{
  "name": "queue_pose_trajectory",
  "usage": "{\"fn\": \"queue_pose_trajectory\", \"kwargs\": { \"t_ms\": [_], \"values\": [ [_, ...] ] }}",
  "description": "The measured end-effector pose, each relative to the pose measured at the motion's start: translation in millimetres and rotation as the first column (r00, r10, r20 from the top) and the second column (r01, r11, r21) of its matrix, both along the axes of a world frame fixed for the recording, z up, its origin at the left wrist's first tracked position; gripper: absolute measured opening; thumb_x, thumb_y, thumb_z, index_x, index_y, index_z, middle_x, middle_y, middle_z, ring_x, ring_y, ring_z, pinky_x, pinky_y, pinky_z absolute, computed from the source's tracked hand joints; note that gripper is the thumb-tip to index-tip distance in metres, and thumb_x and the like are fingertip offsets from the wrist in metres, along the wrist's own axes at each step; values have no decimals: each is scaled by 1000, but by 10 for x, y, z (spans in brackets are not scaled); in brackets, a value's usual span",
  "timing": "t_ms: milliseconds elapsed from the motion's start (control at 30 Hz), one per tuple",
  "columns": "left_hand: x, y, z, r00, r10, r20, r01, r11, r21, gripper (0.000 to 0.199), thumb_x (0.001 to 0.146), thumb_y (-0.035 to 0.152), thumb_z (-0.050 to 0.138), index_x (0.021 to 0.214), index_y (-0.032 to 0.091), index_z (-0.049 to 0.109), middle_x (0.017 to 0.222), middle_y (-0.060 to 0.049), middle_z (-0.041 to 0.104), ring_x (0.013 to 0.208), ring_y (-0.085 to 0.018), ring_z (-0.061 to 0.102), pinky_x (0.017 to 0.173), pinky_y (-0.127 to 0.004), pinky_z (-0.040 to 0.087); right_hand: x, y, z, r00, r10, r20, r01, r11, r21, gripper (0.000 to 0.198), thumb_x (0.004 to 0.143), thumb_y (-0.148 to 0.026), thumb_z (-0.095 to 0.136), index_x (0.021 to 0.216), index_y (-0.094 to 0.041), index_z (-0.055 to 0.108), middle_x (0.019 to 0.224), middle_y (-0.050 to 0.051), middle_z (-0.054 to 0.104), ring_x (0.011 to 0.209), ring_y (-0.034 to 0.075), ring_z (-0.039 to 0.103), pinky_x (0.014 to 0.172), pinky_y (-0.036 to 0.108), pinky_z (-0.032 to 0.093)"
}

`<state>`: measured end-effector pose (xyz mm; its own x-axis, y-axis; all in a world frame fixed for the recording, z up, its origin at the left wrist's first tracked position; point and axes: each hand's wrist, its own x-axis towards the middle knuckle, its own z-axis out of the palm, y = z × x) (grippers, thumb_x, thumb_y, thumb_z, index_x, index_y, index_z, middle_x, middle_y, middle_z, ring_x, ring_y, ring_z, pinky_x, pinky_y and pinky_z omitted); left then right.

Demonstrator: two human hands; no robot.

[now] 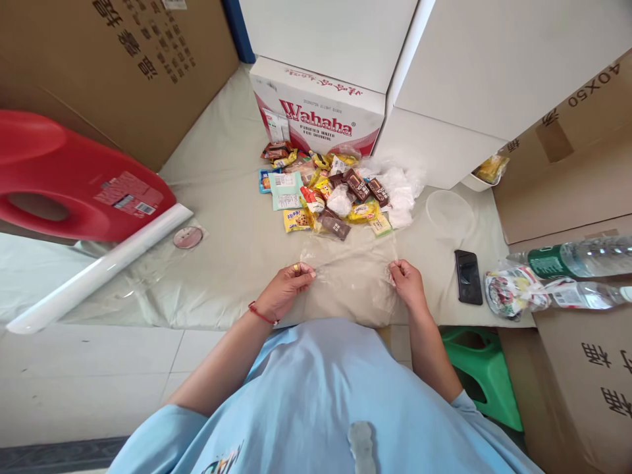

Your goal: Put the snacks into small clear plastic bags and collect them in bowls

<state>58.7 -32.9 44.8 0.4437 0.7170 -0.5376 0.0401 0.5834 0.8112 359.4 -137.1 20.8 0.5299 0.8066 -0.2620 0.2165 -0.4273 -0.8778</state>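
Note:
Between my two hands is a clear plastic bag (pixel 353 276), spread over the near part of the covered table. My left hand (pixel 287 286) pinches its left edge, thumb against fingers. At the right edge, my right hand (pixel 407 283) has a similar pinch. Just beyond the bag lies a heap of wrapped snacks: dark brown packets (pixel 334 224), a yellow cookie packet (pixel 296 220), a pale green packet (pixel 287 191) and several others. A crumpled clear plastic wad (pixel 340 200) rests among them, with more bunched white plastic bags (pixel 399 191) at the heap's right.
A Wahaha carton (pixel 320 122) stands behind the heap. To the left are a red jug (pixel 74 178), a white roll (pixel 103 266) and a small round lid (pixel 188 237). On the right lie a round clear lid (pixel 449 214), a black phone (pixel 468 276) and plastic bottles (pixel 577 257).

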Motion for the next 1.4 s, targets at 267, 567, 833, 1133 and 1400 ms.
{"fn": "queue_pose_trajectory", "kwargs": {
  "t_ms": [267,567,833,1133,1400],
  "values": [
    [-406,-103,-78,716,-149,-682,406,884,233,30,76,48,72,81,23,55,67,1,59,64,-21,60,60,-31,42,21,-159,1,988,66,140,-63,998,-29,37,91,-58,54,86,-23,61,64,-3,54,59,16,48,57,28,39],
    [253,41,378,751,0,-661,655,132,744,30,98,21,43,113,21,69,122,-13,67,122,-29,58,106,-49,45,-67,-196,-3,926,174,336,-163,985,-61,40,97,-58,47,89,-23,65,70,1,63,66,19,53,65,29,41],
    [304,107,-329,583,-185,-791,811,190,553,53,95,32,54,148,23,53,164,-15,45,156,-32,33,126,-68,10,239,-611,-24,925,129,358,-93,989,-116,44,94,-61,51,99,-21,70,80,5,71,72,23,62,71,34,48],
    [-159,-216,-359,588,-167,-791,806,206,555,63,91,40,59,151,23,51,167,-16,38,157,-34,32,127,-66,5,572,-170,483,786,43,616,-28,999,-33,40,93,-50,52,108,-20,73,106,14,72,85,26,67,84,42,53],
    [-123,-440,-402,584,-138,-800,811,141,568,69,89,34,56,156,25,46,170,-14,33,158,-34,28,127,-66,0,-629,1388,530,495,564,661,-485,811,-329,54,96,-38,63,146,-20,55,142,15,59,117,33,64,96,42,51]
  ]
}}
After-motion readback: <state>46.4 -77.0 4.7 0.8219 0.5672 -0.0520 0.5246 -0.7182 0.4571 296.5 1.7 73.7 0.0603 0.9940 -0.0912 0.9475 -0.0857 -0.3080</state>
